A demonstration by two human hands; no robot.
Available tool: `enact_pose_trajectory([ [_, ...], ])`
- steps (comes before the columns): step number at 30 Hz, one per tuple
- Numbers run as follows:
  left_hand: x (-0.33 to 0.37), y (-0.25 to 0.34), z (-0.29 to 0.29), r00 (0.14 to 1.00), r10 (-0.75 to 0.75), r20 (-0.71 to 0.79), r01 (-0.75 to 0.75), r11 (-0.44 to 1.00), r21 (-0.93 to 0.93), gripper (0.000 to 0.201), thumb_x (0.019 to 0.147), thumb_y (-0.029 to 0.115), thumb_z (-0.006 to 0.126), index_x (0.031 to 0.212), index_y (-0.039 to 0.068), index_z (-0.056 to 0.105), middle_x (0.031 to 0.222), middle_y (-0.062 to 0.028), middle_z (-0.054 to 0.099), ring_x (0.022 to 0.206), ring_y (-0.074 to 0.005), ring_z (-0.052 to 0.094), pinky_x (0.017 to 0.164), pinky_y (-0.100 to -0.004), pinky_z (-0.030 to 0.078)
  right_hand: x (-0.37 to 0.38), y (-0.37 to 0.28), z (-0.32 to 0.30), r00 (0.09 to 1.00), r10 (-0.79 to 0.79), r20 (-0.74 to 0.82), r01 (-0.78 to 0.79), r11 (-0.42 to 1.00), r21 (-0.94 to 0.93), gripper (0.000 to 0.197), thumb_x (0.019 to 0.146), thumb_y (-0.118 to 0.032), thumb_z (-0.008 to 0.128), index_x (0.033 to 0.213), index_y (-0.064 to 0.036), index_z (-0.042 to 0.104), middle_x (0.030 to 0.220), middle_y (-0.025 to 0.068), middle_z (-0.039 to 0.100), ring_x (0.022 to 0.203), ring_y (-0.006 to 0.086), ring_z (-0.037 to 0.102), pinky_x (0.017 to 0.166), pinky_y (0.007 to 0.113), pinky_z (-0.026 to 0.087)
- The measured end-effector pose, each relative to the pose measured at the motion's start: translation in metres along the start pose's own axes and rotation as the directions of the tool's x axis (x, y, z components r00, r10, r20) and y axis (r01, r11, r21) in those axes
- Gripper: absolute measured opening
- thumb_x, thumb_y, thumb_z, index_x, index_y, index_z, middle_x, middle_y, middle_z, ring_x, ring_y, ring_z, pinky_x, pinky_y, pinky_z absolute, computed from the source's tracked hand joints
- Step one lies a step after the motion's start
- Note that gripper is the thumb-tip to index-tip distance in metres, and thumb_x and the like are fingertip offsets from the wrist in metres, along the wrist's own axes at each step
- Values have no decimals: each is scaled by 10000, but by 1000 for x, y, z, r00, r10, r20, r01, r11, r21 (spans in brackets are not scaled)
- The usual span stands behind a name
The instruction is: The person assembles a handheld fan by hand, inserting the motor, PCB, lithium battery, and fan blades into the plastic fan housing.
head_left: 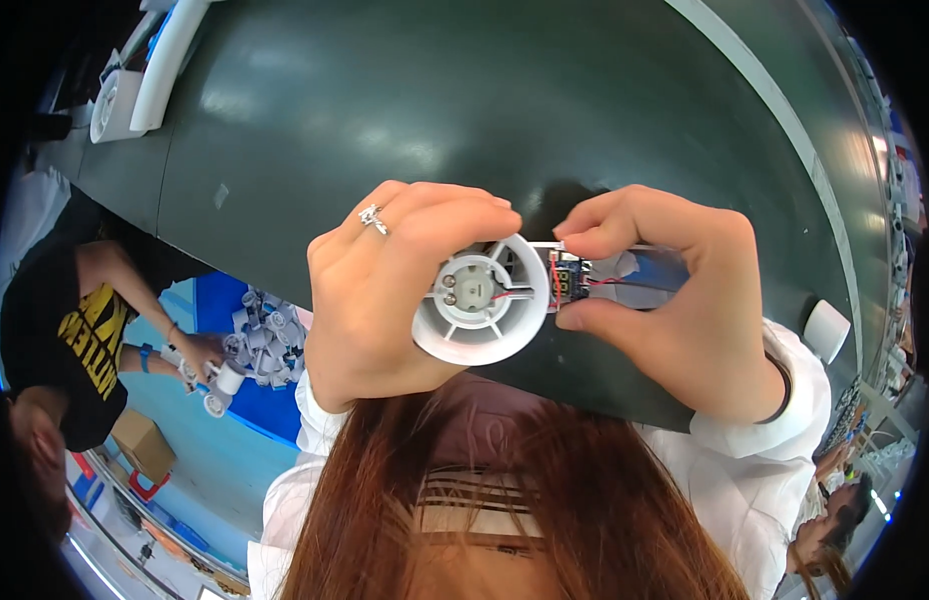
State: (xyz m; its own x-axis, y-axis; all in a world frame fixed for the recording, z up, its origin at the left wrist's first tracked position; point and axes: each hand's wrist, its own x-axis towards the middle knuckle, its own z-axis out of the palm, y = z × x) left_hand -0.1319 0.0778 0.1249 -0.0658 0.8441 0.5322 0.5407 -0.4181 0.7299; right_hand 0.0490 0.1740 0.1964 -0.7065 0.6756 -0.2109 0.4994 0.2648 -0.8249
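Observation:
My left hand (380,285), with a ring on one finger, is closed round a white round fan housing (530,325). Its open end faces up, showing spokes, a central hub (475,289) with two small metal contacts or screws, and a red wire. At its right side, my right hand (685,285) pinches a small circuit board (566,279) between thumb and fingertips. Red and dark wires (610,282) run from the board toward my right palm. Behind these fingers lies a shiny grey part (650,275) whose kind I cannot make out. Both hands are above the dark table.
The dark green table (315,130) spreads ahead, with a pale strip (775,95) along its right. White tubular parts (170,65) stand far left; a white cup-shaped piece (827,331) lies right. At left, a co-worker (60,330) handles white parts over a blue bin (250,405).

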Motion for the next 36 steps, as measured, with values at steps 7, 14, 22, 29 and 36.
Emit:
enact_pose_trajectory([
  [7, -5, 4, 56, 990, 0, -139, -1, 1000, -2, 518, 540, 51, 837, 1006, 31, 611, 931, -116, 691, 788, -270, 677, 668, -328, 526, -19, 58, -27, 987, -157, 33, 152, 980, 129, 337, 625, 149, 758, 934, 29, 700, 1104, 173, 679, 939, 196, 669, 819, 301, 548],
  [14, 10, 31, 172, 994, -83, -74, 84, 997, -1, 513, 544, 40, 827, 1007, 33, 607, 950, -124, 696, 814, -272, 683, 684, -328, 529, -58, 157, -96, 986, -162, 37, 149, 961, 235, 309, 641, 165, 733, 916, 24, 732, 1030, 170, 698, 882, 189, 675, 785, 286, 562],
  [22, 14, 100, 266, 996, -82, -44, 82, 997, -3, 518, 552, 45, 833, 1011, 37, 592, 946, -135, 698, 818, -272, 681, 695, -329, 527, -136, 214, -167, 991, -124, 56, 101, 945, 310, 285, 628, 115, 766, 894, 16, 736, 908, 108, 714, 785, 138, 665, 672, 232, 530],
  [29, 13, 178, 334, 992, -100, -71, 98, 995, -31, 519, 561, 27, 837, 1008, 40, 574, 939, -164, 696, 808, -275, 677, 704, -333, 528, -224, 243, -222, 994, -106, 3, 101, 954, 282, 315, 598, 68, 803, 895, -17, 740, 868, 78, 703, 748, 118, 653, 665, 216, 500],
  [36, 12, 225, 362, 997, -82, 11, 82, 996, -18, 626, 553, 24, 871, 1073, 29, 521, 986, -207, 658, 836, -263, 667, 727, -333, 539, -273, 246, -242, 972, -215, -95, 232, 941, 247, 308, 571, 69, 821, 850, -37, 749, 950, 97, 675, 728, 123, 623, 637, 221, 484],
])
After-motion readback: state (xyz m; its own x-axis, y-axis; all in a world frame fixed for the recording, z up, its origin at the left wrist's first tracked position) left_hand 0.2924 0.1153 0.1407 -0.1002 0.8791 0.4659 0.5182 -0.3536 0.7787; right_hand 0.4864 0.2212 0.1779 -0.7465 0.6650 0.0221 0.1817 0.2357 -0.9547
